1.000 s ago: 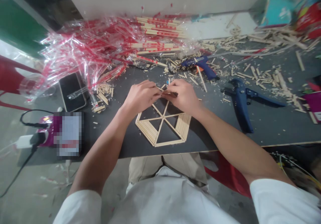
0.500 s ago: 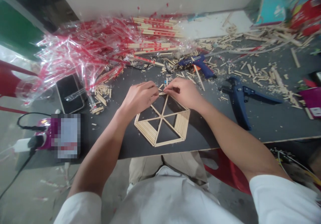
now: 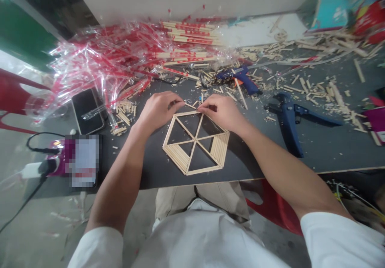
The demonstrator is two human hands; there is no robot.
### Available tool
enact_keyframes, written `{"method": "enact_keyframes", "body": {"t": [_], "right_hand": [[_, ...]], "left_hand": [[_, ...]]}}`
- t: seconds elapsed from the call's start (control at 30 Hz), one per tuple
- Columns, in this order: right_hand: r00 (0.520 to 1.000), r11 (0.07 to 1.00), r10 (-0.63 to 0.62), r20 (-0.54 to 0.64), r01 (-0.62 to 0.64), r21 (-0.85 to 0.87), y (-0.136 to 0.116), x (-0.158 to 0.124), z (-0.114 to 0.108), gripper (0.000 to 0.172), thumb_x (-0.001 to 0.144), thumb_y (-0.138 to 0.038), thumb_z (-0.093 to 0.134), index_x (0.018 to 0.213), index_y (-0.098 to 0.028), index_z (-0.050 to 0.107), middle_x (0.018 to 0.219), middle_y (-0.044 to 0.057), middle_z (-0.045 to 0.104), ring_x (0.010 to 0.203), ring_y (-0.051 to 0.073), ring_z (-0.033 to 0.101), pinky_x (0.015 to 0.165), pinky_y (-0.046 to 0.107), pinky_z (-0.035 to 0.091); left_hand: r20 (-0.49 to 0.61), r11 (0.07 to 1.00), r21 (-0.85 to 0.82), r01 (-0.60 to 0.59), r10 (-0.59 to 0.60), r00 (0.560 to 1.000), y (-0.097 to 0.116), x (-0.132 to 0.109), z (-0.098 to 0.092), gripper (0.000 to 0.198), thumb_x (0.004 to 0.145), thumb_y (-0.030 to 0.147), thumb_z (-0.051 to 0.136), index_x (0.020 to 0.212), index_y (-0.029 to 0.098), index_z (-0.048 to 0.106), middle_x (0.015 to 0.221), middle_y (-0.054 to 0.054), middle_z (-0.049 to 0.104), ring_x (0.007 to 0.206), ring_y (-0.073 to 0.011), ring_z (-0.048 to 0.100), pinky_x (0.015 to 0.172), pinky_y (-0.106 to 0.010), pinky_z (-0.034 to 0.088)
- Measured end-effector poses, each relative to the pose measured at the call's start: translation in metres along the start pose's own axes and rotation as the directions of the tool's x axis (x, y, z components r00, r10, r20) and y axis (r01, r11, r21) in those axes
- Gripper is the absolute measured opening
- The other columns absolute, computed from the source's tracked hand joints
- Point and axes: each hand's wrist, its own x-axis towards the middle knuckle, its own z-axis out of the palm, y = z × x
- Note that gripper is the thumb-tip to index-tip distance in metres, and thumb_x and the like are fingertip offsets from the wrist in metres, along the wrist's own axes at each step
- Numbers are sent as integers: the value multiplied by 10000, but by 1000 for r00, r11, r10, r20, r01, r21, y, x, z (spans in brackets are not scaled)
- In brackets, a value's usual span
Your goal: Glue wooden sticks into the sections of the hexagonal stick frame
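The left hand (image 3: 159, 109) pinched one end of a thin stick (image 3: 191, 105) between thumb and fingertips; the right hand (image 3: 221, 109) appeared closed on its other end, though the exact contact there was too small to confirm. The stick sat at the far rim of a six-spoked hexagonal frame (image 3: 195, 140), which lay flat on the dark table (image 3: 155, 168), near its front edge. Two opposite sections were partly filled with sticks. Risks judged: an uneven pinch could set the stick askew; pressure from the right hand, close over the frame, could shift it or strain a joint. Beyond lay a glue gun (image 3: 240, 77) amid loose offcuts (image 3: 207, 77); a stray piece could lodge beneath the rim.
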Motion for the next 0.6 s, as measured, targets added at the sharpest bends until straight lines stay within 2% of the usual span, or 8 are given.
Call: {"method": "enact_keyframes", "body": {"t": [0.13,0.33,0.47,0.6], "right_hand": [[1000,1000,1,-16,-1,2,-1,1,1,100,915,-245,760,864,-189,827,868,64,730,728,180,612,754,347,476],[1000,1000,-6,-14,6,15,1,1,2,90,905,-233,760,845,-200,819,869,65,737,774,199,641,772,358,483],[1000,1000,13,-5,-13,19,2,2,2,81,899,-252,764,854,-216,820,885,61,742,791,204,648,783,365,491],[999,999,33,-4,-33,30,3,2,2,71,893,-254,767,871,-218,824,895,56,750,795,197,654,780,358,498]], "left_hand": [[31,1000,14,-3,2,1000,2,0,1,281,1025,359,572,1028,177,786,1034,-77,790,912,-206,699,818,-315,503],[152,980,143,-141,119,981,13,-1,11,197,1004,325,643,1072,198,778,1088,-77,779,1068,-244,707,885,-333,524],[182,962,175,-212,180,967,14,-1,12,212,1034,270,577,1046,202,778,1059,-74,767,1035,-220,706,872,-320,532],[165,952,194,-238,208,964,16,-3,13,258,1045,259,524,1013,205,775,1020,-79,752,979,-200,689,842,-305,525]]}}
